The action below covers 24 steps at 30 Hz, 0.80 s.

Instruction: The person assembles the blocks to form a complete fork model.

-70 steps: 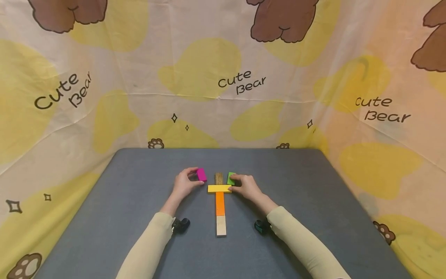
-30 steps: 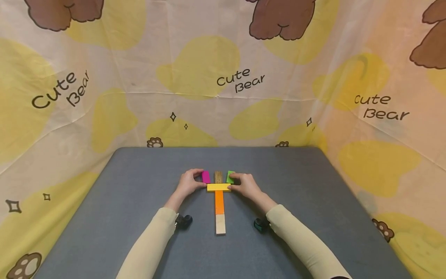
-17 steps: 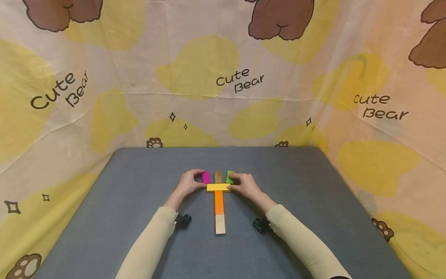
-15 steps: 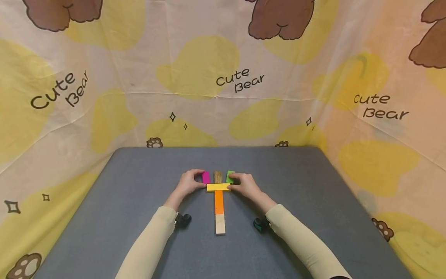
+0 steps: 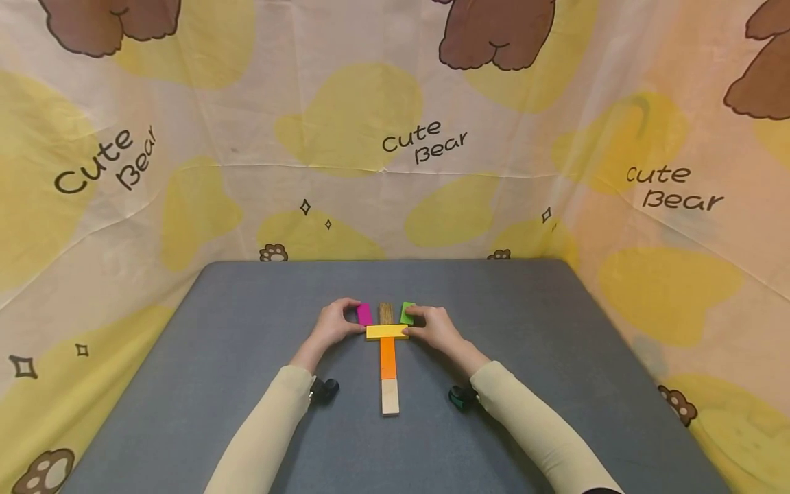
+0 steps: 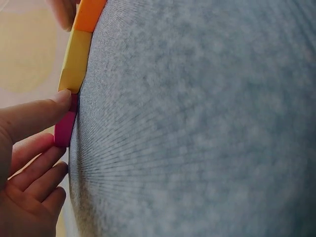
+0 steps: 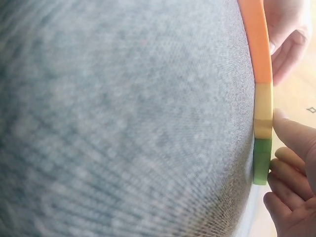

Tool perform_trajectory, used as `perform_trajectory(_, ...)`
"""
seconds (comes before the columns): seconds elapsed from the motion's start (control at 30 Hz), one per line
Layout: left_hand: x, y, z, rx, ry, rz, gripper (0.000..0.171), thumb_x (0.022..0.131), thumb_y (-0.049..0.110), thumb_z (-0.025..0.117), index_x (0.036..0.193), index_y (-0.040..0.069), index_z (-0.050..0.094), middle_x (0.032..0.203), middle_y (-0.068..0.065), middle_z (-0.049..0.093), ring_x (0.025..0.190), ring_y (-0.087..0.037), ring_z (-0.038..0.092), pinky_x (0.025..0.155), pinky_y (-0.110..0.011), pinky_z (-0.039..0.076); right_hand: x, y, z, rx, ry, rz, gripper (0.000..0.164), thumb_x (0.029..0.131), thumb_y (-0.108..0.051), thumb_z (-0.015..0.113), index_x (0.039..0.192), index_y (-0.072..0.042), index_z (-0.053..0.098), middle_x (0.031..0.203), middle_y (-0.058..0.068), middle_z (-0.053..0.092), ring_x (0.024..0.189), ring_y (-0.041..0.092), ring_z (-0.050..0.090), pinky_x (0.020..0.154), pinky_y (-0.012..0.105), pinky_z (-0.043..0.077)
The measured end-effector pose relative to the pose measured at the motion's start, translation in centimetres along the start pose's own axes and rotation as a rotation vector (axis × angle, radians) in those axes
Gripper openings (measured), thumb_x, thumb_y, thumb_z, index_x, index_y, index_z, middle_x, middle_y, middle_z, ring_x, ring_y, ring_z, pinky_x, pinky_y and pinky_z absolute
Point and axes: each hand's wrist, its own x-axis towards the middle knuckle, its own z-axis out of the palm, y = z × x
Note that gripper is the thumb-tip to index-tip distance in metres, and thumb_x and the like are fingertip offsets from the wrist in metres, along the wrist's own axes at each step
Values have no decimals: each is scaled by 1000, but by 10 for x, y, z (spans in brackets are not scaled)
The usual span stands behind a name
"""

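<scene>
Left of the brown wood-grain block [image 5: 386, 313], my left hand [image 5: 331, 325] pinches a magenta block [image 5: 365, 314] between thumb and fingertips. That block [image 6: 65, 129] meets the left end of the yellow block [image 5: 380, 332] in the left wrist view. On the other side, my right hand [image 5: 437, 328] has its fingers on a green block [image 5: 407, 313]. The right thumb lies at the yellow block's right end; in the right wrist view the green block [image 7: 262, 163] adjoins the yellow one. An orange block [image 5: 387, 358] and a pale wooden block [image 5: 390, 396] extend toward me in line.
All the blocks lie on a dark grey table [image 5: 259, 439]. A printed cloth [image 5: 345, 116] hangs behind the table and along both sides. A small black device [image 5: 324, 391] is at the left wrist, and another device [image 5: 460, 398] is at the right wrist.
My left hand has carried the magenta block rightward, closer to the brown block and up to the yellow one's left end; lately it has tilted slightly. My right hand has stayed in place.
</scene>
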Motion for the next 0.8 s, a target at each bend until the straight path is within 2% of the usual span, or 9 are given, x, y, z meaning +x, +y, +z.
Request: perform_trajectory(0.8,1,-2,0,12,4,27,58,73,21,83,125,7,61,130,-16,61,123,-33,55,107,-50,43,0,1,0,27,8,-1,51,81,-29,78,126,-9,65,127,9,67,123,27,62,105,44,49)
